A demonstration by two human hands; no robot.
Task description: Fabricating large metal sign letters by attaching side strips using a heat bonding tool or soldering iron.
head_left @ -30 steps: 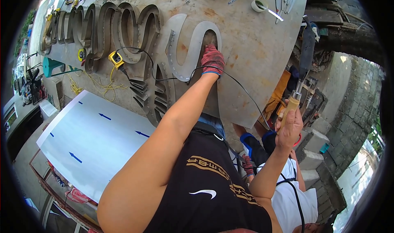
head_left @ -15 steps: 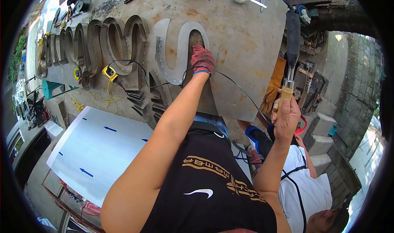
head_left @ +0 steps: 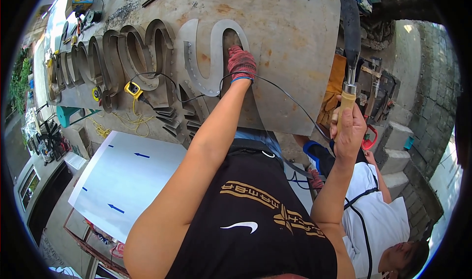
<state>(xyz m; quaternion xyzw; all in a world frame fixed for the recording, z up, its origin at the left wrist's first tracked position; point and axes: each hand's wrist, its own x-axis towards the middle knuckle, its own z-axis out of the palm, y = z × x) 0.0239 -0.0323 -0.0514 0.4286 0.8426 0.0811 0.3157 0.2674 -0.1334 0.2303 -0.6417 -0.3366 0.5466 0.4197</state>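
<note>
My left hand (head_left: 242,64), in a red knitted glove, reaches into the arch of a flat, curved sheet-metal letter (head_left: 215,58). Its fingers are curled at the inner edge and seem to grip it; the fingertips are partly hidden. My bare right hand (head_left: 350,131) is closed around the pale wooden handle of a soldering iron (head_left: 350,38). The tool points up and away, past the table's right edge, with a metal shaft and a long dark head. A black cord (head_left: 290,104) runs from near the handle across the table to a yellow socket (head_left: 132,88).
Bent metal-strip letters (head_left: 135,50) stand in a row at the left of the metal table (head_left: 295,53). A white sheet with blue arrows (head_left: 130,180) lies at near left. A person in a white shirt (head_left: 373,205) is close on my right, by concrete steps (head_left: 393,153).
My right hand and the soldering iron's handle have shifted slightly right and nearer. The view has moved a little; my left hand stays at the metal letter.
</note>
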